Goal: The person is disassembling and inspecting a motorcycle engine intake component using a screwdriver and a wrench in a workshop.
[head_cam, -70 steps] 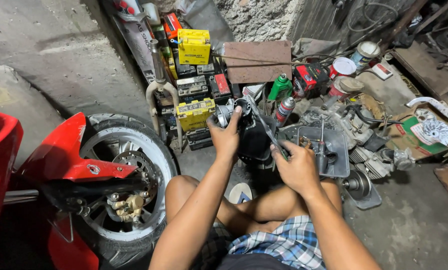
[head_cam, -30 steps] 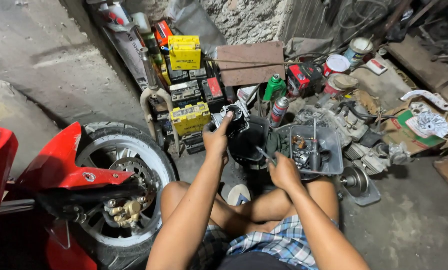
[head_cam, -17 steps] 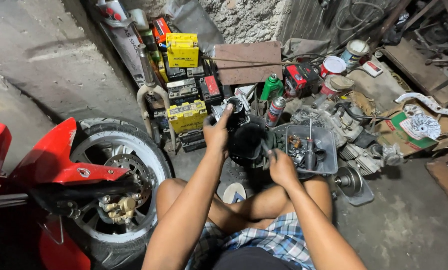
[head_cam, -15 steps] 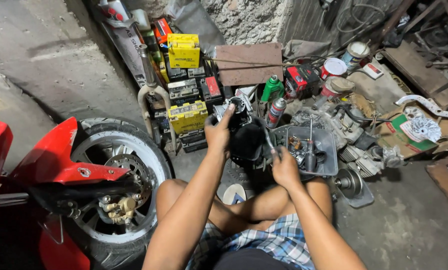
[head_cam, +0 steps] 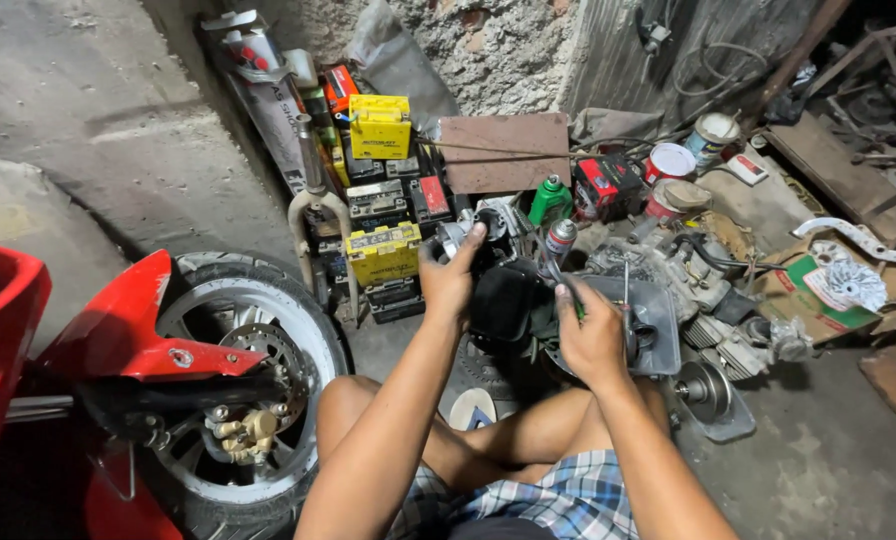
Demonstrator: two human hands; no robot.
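Floor: bare grey concrete (head_cam: 98, 130), stained, running up to a rough plastered wall at the back.
Motorbike: red bodywork and fender (head_cam: 118, 330) on the left, just beside the person's left knee.
Front wheel: black tyre and silver rim (head_cam: 313, 335) with a brake disc and a gold caliper, near the left forearm.
Seated person: bare knees drawn up, checked shorts (head_cam: 558, 495) at the bottom edge.
Fork: a bare metal fork (head_cam: 313, 200) standing upright against the stack of batteries.
Batteries: a pile against the wall, yellow batteries (head_cam: 380, 125) on top and lower down, black ones between them.
Metal plate: a rusty brown sheet (head_cam: 503, 150) leaning behind the pile.
Engine part: a dark engine block (head_cam: 503, 300) held up in front of the knees, between the two hands, with grey castings spread just to its right.
Grey tray: a shallow tray (head_cam: 658, 320) of small parts, just beside the right hand.
Left hand: the left hand (head_cam: 448, 280) gripping the upper left side of the engine block, fingers curled around it, thumb up.
Right hand: the right hand (head_cam: 593, 335) closed on a slim tool (head_cam: 560, 285) whose tip points into the block.
Cans: a green bottle (head_cam: 548, 198) and a spray can (head_cam: 560, 240) just behind the block.
Tins: red and white tins (head_cam: 668, 165) further back on the right.
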